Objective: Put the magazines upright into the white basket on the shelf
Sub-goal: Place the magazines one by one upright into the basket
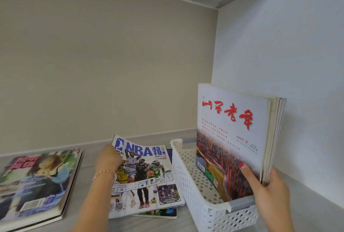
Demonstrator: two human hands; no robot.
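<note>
**Magazines stand in the basket, more lie on the shelf**

Nearest, the right hand (268, 190) has its grip clamped on a bundle of upright magazines (234, 138), thumb on the front cover; they stand inside the white basket (188, 179) at the right of the shelf (89, 149). Left of the basket, the left hand (107, 159) has its grip closed on the left edge of the NBA magazine (147, 179), which lies flat upon another. Further left lies a blurred magazine stack (37, 185).
</note>
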